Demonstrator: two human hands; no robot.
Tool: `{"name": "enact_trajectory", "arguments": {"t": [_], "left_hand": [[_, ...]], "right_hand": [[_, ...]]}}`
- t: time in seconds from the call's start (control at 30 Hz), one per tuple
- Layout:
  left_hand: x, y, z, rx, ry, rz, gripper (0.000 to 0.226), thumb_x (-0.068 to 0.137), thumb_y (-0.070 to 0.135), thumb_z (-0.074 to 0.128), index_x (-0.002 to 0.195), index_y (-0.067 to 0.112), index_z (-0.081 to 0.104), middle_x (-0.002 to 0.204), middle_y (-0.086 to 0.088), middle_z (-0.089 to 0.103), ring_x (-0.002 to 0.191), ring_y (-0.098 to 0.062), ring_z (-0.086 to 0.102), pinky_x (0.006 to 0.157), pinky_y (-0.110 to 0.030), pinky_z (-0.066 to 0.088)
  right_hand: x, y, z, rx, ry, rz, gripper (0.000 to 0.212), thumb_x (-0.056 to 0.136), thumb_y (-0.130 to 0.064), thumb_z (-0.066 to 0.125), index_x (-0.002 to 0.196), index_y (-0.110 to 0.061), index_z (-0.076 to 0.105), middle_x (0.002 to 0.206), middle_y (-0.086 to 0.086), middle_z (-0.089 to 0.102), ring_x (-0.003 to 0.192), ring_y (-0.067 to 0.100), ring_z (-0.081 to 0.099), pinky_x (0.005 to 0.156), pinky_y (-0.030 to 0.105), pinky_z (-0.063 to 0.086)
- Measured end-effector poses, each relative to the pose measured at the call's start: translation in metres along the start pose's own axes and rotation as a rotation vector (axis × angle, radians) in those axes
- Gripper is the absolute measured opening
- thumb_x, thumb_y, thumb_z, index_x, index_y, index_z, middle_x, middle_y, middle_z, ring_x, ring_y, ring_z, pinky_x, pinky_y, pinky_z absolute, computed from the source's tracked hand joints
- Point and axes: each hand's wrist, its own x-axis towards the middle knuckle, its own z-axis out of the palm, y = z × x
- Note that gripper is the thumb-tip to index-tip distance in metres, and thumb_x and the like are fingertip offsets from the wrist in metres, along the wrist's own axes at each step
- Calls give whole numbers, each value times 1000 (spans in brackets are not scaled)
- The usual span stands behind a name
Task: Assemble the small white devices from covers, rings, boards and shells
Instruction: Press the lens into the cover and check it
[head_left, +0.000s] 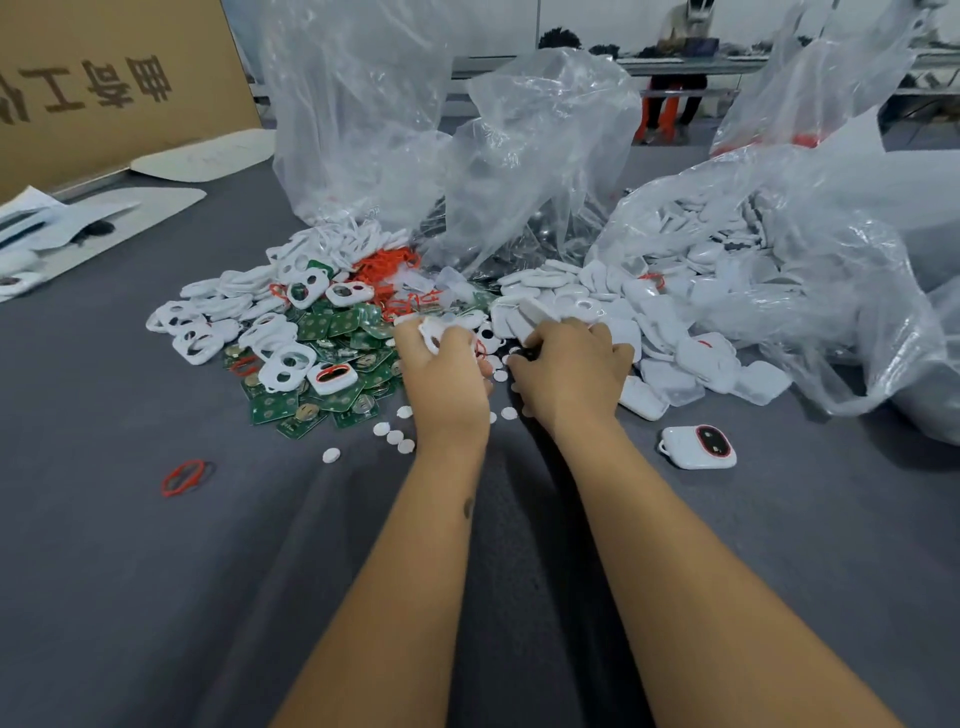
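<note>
You have a single view, from a wide-angle camera worn on your head, looking forward and down along both forearms to the grey table (156, 597). It sits close over your hands, with the parts heap near mid-frame. Straight edges bow at the borders, and the far room shows along the top.

White covers (283, 332) with two openings lie heaped at the left of the pile, on and beside a spread of green boards (332, 364). Behind them sits a tangle of red rings (387, 267), and one more red ring (182, 477) lies alone in front. White shells (675, 332) spill from a clear bag at the right. One finished device (698, 447) lies flat, red-rimmed window up.
</note>
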Motion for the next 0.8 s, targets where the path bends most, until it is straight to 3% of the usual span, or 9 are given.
{"name": "enact_trajectory", "arguments": {"t": [0.13, 0.3, 0.37, 0.43, 0.5, 0.57, 0.67, 0.8], "left_hand": [[2, -9, -3, 139, -99, 57, 23, 86, -3, 49, 83, 19, 43, 63, 2, 52, 49, -8, 49, 49, -25, 36], [3, -8, -9, 184, -197, 136, 18, 88, -3, 60, 85, 13, 52, 74, -5, 60, 51, -4, 61, 45, -18, 44], [0, -7, -8, 154, -225, 133, 18, 88, -3, 62, 86, 13, 54, 76, -7, 64, 50, -4, 60, 45, -17, 44], [-3, -6, -8, 120, -253, 116, 19, 89, -3, 61, 88, 15, 54, 79, -7, 67, 52, -5, 60, 46, -17, 44], [-6, -5, -7, 87, -284, 70, 18, 91, -2, 56, 88, 16, 55, 75, -1, 69, 52, -6, 60, 47, -18, 46], [-8, -2, -7, 29, -315, -13, 18, 92, -3, 53, 89, 14, 58, 73, 2, 69, 53, -8, 61, 48, -18, 48], [-9, 1, -7, -69, -336, -142, 13, 91, -4, 52, 93, 7, 58, 88, -10, 68, 61, -13, 66, 53, -21, 53], [-11, 2, -7, -122, -335, -174, 18, 95, -4, 49, 90, 10, 61, 84, -6, 67, 67, -18, 72, 59, -21, 56]], "right_hand": [[2, 4, -4, -37, 18, -62, 17, 88, -24, 53, 92, -21, 69, 97, 1, 67, 106, 26, 49, 82, 37, 23], [-7, 10, -16, 19, 86, -114, 23, 92, -24, 45, 89, -12, 65, 88, 7, 67, 88, 31, 57, 75, 37, 38], [-14, 11, -24, 297, 137, -30, 20, 92, -21, 48, 86, -13, 65, 82, 2, 67, 82, 24, 58, 72, 36, 44], [-24, 13, -30, 766, 152, 111, 16, 92, -16, 54, 84, -13, 67, 69, -4, 65, 69, 13, 61, 64, 29, 47], [-36, 18, -34, 1205, 101, 252, 15, 94, -8, 56, 86, -14, 67, 60, -6, 65, 56, 6, 62, 53, 20, 46], [-46, 25, -35, 1497, 29, 323, 16, 95, 0, 54, 91, -11, 65, 63, -2, 66, 57, 8, 65, 53, 17, 49], [-51, 30, -38, 1670, -28, 332, 18, 93, 8, 52, 91, -5, 64, 66, 4, 68, 60, 14, 68, 58, 19, 53], [-54, 27, -39, 1675, -26, 240, 22, 89, 11, 54, 86, -7, 66, 70, 1, 70, 71, 17, 69, 69, 24, 56]]}}
